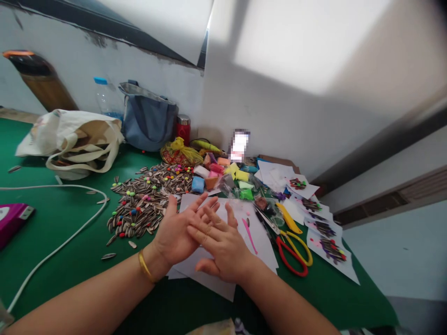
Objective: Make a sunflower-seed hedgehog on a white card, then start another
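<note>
My left hand (179,235) is palm up with its fingers stretched out, a gold bangle (145,267) on its wrist. Across it lies my right hand (226,251), palm down, its fingers spread over the left palm and fingers. Whether anything small sits between them is hidden. Beneath both hands are white paper sheets (216,281). A pink modelling tool (250,236) lies on the paper right of my hands, near a single seed (248,223). Left of them spreads a heap of striped sunflower seeds (146,204), some with coloured ends.
Red- and yellow-handled scissors (292,256) and a yellow cutter (289,217) lie at right. Beyond are packets of coloured clay (198,184) and a phone (239,145). Paper cards with seeds (331,251) line the right edge. Bags (150,118) and a white cable (70,244) are at left.
</note>
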### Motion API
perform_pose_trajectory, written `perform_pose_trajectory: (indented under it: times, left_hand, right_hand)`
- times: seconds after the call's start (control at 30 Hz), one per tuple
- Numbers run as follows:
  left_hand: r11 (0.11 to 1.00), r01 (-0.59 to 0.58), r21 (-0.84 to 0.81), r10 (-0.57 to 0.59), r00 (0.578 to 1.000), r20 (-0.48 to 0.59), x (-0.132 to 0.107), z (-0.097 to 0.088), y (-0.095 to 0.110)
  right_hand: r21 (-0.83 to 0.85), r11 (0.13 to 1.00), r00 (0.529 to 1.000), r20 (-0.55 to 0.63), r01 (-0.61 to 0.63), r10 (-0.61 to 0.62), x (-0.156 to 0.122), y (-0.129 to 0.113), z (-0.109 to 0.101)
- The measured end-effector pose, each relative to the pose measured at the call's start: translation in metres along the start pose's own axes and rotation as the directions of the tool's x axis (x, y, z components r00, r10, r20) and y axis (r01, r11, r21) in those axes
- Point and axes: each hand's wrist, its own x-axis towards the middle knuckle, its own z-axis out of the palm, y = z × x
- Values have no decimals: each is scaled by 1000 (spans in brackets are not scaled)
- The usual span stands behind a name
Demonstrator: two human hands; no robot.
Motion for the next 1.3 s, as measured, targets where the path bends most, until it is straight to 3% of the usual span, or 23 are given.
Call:
perform_pose_trajectory:
  times: [0.13,0.23,0.43,0.67,0.9,0.97,1.03,1.1,1.13,1.17,1.2,1.23,1.3]
  left_hand:
    - [996,86,11,-86,996,35,-1,1,-7]
    - [997,65,32,-67,997,42,-2,3,-10]
    - [995,74,72,-76,997,29,-2,4,-6]
    - [998,69,5,-69,998,12,-2,8,-8]
    - [993,105,53,-107,994,36,-3,8,-13]
    - [992,106,73,-110,993,47,-4,8,-14]
    - [988,112,111,-119,991,63,-5,6,-15]
    - [980,111,164,-124,989,76,-5,3,-16]
    - [976,113,188,-130,988,79,-4,2,-16]
    - [972,114,206,-133,988,81,-4,0,-16]
    - [970,118,215,-138,987,83,-4,-1,-17]
    - [968,123,218,-144,986,87,-3,-2,-17]
    - [966,131,224,-156,983,98,-4,-2,-17]
  right_hand:
    - [5,997,997,-18,-81,81,3,1,-3]
    - [48,980,981,-28,-192,193,3,5,-10]
    - [114,971,976,-43,-208,214,1,5,-17]
    - [142,915,904,-158,-378,398,0,10,-17]
    - [348,867,857,-249,-356,452,1,10,-17]
    - [481,821,828,-290,-307,480,1,7,-20]
    - [617,753,840,-268,-227,473,2,2,-25]
    - [703,694,925,-144,-154,351,6,-4,-30]
    - [724,679,975,-38,-123,217,9,-7,-33]
    - [739,668,996,69,-83,47,12,-9,-35]
    - [767,641,975,164,-32,-148,15,-10,-36]
    - [803,595,909,218,39,-354,18,-9,-36]
    - [854,509,800,228,109,-555,20,-6,-36]
